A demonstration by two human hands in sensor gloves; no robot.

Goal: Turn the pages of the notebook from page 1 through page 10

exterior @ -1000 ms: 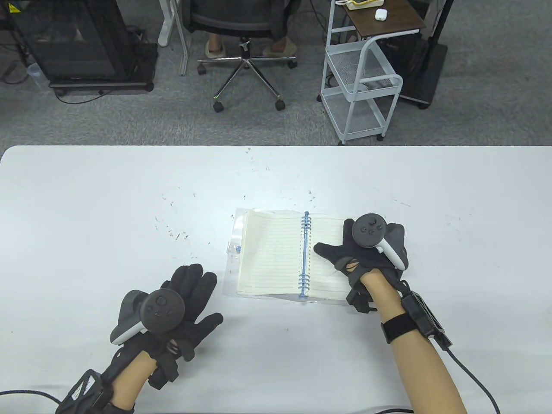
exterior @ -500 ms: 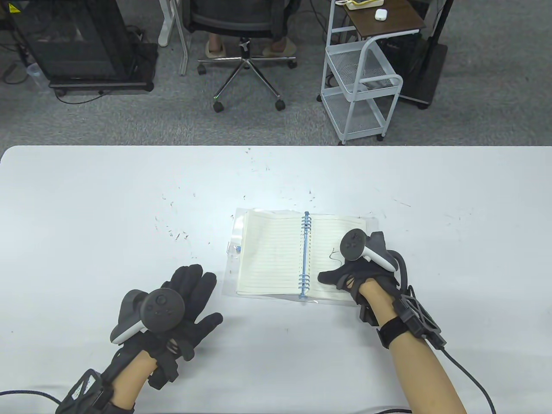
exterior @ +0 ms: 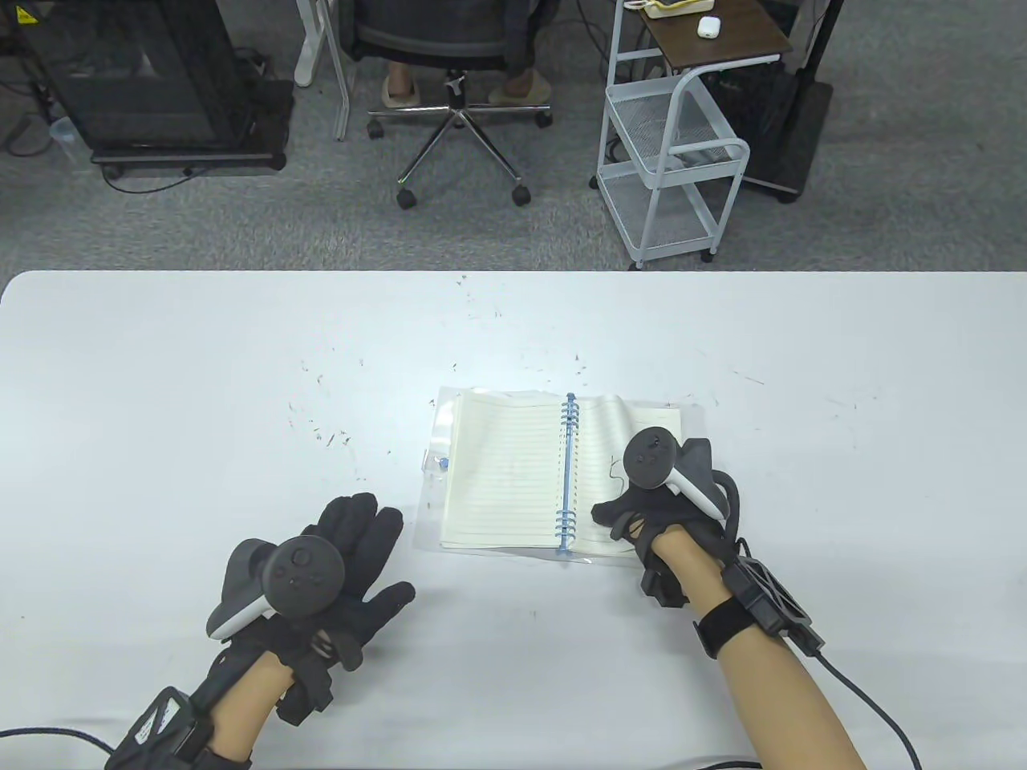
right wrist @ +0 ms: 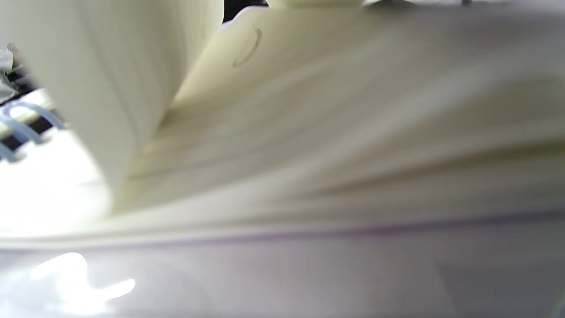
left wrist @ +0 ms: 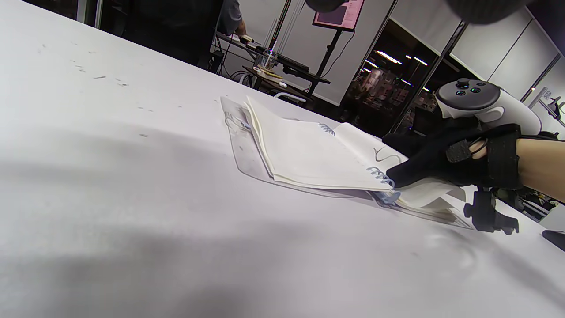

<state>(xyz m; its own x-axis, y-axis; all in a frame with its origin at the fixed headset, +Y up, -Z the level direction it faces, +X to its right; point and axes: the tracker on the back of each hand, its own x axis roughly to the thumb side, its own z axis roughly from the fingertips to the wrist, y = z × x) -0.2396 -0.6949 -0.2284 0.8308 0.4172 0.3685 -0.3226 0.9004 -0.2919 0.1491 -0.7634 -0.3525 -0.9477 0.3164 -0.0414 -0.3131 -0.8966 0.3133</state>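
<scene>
A spiral notebook (exterior: 505,473) with a blue wire spine (exterior: 568,473) lies open on the white table (exterior: 241,385), on a clear plastic cover. My right hand (exterior: 642,505) is on the near part of the right-hand page (exterior: 606,433), which bulges up off the stack. The left wrist view shows the notebook (left wrist: 309,154) and my right hand (left wrist: 437,163) holding the lifted sheet near the spine. The right wrist view shows a curled page (right wrist: 110,88) raised off the page stack (right wrist: 331,154). My left hand (exterior: 337,553) rests flat on the table, fingers spread, left of the notebook and holding nothing.
Small dark specks are scattered over the table around the notebook. Beyond the far edge stand an office chair (exterior: 453,88), a white wire cart (exterior: 670,160) and a black cabinet (exterior: 136,80). A cable runs from my right wrist to the near edge.
My right hand has drawn back from the outer part of the right page toward the near edge and spine, and the right page has lifted into a curl. The left hand has not moved.
</scene>
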